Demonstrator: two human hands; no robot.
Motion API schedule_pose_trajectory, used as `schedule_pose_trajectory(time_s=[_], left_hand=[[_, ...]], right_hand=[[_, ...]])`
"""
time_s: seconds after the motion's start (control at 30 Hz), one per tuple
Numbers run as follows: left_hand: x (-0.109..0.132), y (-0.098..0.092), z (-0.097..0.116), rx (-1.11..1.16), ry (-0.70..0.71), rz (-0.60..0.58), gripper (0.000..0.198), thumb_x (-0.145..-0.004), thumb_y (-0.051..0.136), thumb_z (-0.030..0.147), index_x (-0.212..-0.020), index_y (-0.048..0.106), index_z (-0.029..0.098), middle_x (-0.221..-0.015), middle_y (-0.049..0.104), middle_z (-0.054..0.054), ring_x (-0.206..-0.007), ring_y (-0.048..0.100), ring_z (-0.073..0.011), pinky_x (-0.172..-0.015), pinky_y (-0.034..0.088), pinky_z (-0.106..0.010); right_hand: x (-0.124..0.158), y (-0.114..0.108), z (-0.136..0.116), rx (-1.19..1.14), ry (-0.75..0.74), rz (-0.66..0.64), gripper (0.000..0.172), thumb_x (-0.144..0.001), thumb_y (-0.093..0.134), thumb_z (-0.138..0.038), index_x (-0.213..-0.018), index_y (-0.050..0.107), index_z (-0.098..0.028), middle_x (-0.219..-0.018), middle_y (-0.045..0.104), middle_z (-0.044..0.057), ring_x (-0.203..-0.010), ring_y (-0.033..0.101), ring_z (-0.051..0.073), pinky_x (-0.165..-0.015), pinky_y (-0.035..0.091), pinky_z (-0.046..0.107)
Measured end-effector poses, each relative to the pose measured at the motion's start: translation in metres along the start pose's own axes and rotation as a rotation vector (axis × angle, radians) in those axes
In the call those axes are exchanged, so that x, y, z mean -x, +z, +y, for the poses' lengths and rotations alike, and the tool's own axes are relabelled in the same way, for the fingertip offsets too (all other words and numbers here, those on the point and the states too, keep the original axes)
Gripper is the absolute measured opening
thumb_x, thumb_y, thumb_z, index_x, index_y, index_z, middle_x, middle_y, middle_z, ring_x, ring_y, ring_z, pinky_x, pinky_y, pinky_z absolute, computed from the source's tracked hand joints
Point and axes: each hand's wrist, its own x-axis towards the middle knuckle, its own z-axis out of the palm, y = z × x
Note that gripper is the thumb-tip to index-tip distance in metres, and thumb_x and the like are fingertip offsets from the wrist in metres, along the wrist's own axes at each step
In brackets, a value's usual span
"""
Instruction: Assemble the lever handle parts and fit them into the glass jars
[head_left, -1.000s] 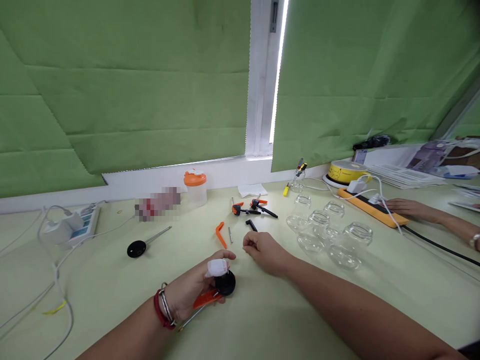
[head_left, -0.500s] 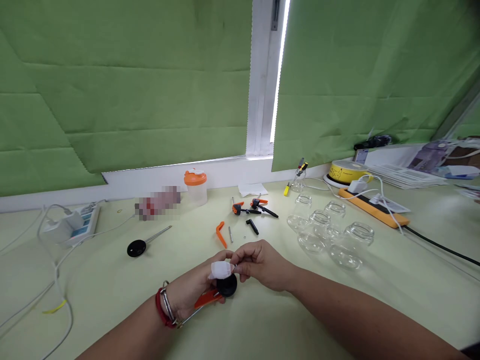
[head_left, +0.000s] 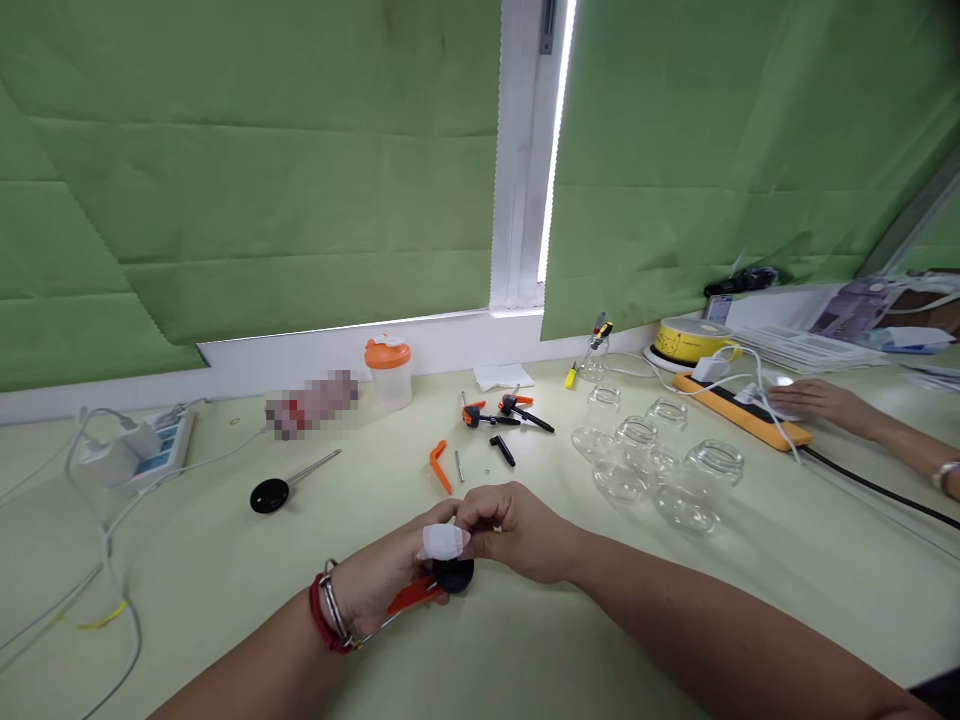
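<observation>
My left hand (head_left: 382, 580) is closed around a part with a black round cap (head_left: 453, 574), an orange lever (head_left: 412, 595) and a thin metal rod that runs back under the wrist. White tape wraps the left thumb. My right hand (head_left: 521, 530) pinches at the top of the same part, its fingertips against the left thumb; whatever small piece lies between them is hidden. Just beyond the hands lie a loose orange lever (head_left: 439, 466), a short metal pin (head_left: 459, 466), a black handle (head_left: 502, 450) and a tiny ring (head_left: 487, 471).
Two orange-and-black lever assemblies (head_left: 487, 418) lie farther back. Several glass jars (head_left: 637, 460) stand at right, near an orange power strip (head_left: 742, 410) where another person's hand (head_left: 817, 400) rests. To the left are a black disc with a rod (head_left: 270, 495) and a white power strip (head_left: 172, 440).
Another person's hand has come in from the right by the orange power strip. My right fingers have closed in slightly over the left thumb; my left hand keeps its hold.
</observation>
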Motion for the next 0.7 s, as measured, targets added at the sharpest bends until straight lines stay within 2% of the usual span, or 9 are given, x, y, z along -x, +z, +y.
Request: schedule_pose_trajectory(time_s=[0.13,0.4,0.7], left_hand=[[0.000,0.001,0.001,-0.009,-0.009,-0.012,0.022,-0.074,0.059,0.034,-0.089,0.050,0.021,-0.081,0.046,-0.001,-0.072,0.043,-0.0146,-0.062,0.035,-0.026],[0.000,0.003,0.002,-0.047,-0.003,0.007,0.023,-0.075,0.058,0.032,-0.094,0.051,0.021,-0.084,0.047,-0.001,-0.074,0.042,-0.0147,-0.062,0.035,-0.026],[0.001,0.003,0.003,-0.046,0.003,-0.002,0.027,-0.074,0.058,0.030,-0.099,0.053,0.021,-0.085,0.047,-0.002,-0.073,0.043,-0.0150,-0.063,0.036,-0.027]], right_hand=[[-0.001,-0.003,0.003,-0.031,0.015,-0.030,0.011,-0.070,0.069,-0.027,-0.074,0.067,-0.018,-0.081,0.062,-0.001,-0.074,0.058,0.013,-0.071,0.047,0.027],[-0.004,-0.004,0.011,-0.246,0.090,-0.110,0.022,-0.065,0.075,-0.031,-0.075,0.063,-0.015,-0.089,0.064,0.003,-0.080,0.058,0.015,-0.076,0.046,0.030],[-0.004,-0.003,0.012,-0.328,0.135,-0.105,0.026,-0.060,0.078,-0.032,-0.073,0.064,-0.014,-0.087,0.065,0.002,-0.079,0.059,0.014,-0.076,0.046,0.030]])
